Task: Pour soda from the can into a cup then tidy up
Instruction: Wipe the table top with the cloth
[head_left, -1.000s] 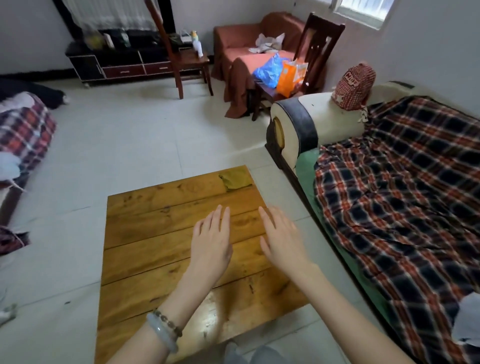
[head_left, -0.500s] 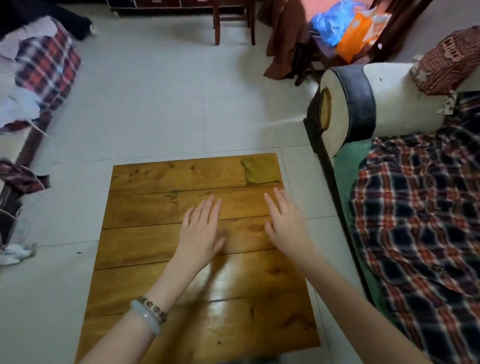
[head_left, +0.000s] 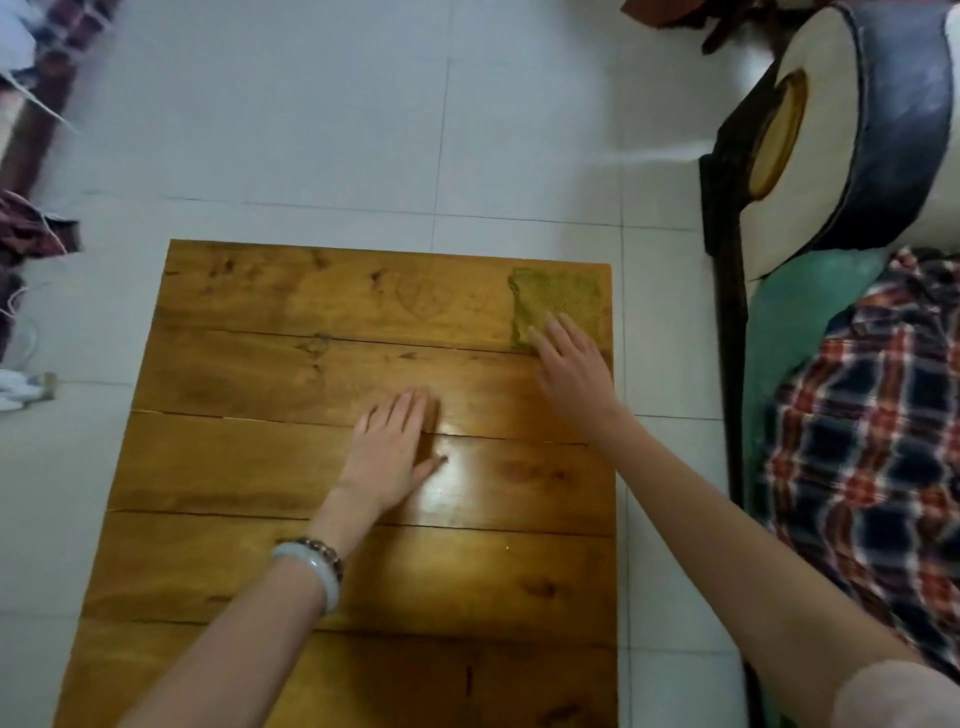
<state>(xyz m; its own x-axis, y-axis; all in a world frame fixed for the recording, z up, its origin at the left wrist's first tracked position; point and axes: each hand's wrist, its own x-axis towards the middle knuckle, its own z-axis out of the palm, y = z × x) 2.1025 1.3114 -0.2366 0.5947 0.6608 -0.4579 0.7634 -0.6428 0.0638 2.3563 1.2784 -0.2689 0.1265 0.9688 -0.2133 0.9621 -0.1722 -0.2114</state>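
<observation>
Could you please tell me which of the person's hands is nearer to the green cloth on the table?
The right hand: its fingertips reach the near edge of the green cloth at the table's far right corner. The left hand lies flat mid-table, well short of it.

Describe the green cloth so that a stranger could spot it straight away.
Start at the wooden table on the white tiled floor. Go to its far right corner, nearest the sofa's armrest. The green cloth lies flat there under the right hand's fingertips, the table's only textured, olive-green patch.
</observation>
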